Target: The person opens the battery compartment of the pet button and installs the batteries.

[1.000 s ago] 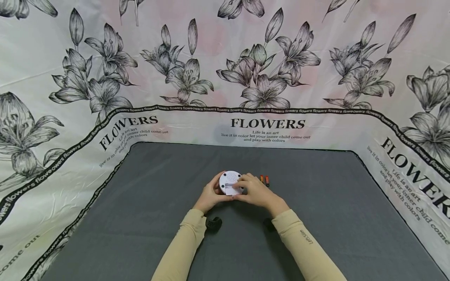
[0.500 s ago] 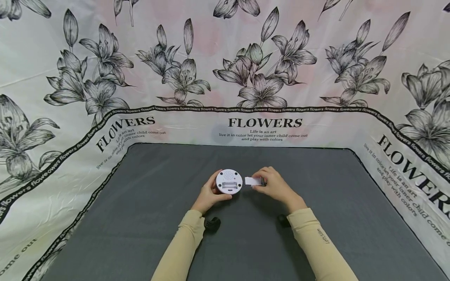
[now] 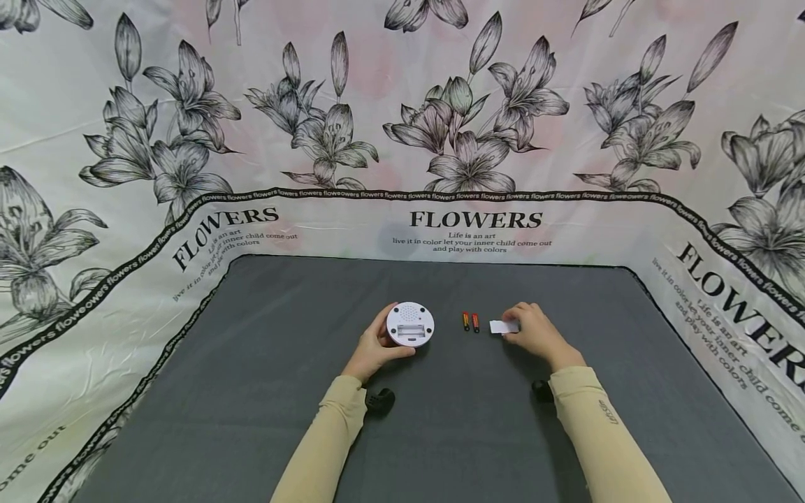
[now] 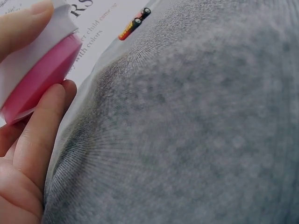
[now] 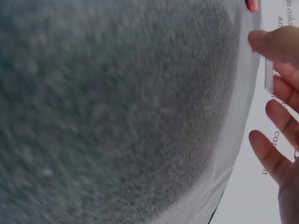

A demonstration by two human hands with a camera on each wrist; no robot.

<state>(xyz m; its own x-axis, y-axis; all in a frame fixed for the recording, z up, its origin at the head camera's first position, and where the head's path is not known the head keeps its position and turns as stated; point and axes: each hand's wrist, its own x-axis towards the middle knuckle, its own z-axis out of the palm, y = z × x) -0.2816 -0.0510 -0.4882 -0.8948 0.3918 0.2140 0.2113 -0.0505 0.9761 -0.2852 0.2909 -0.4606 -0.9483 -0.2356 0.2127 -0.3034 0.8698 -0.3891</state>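
Observation:
My left hand (image 3: 371,349) grips a round white device (image 3: 410,314) by its left side, thumb below and fingers behind. Its underside faces me, with small dark feet, a grid of holes and an uncovered battery slot. The left wrist view shows a pink part (image 4: 46,77) under the white casing. Off to the right, my right hand (image 3: 536,334) pinches a small white battery cover (image 3: 503,327) between thumb and fingers. Two orange-and-black batteries (image 3: 471,322) lie side by side on the cloth between the device and the cover.
A grey cloth (image 3: 302,433) covers the table surface. Around it runs a white border with printed words, and a flower-print sheet (image 3: 377,126) rises behind. Black straps (image 3: 380,402) sit at the wrists.
My right hand has drawn the battery cover off the device and carried it right, past the batteries. The battery slot has come into view. The left hand has kept its hold.

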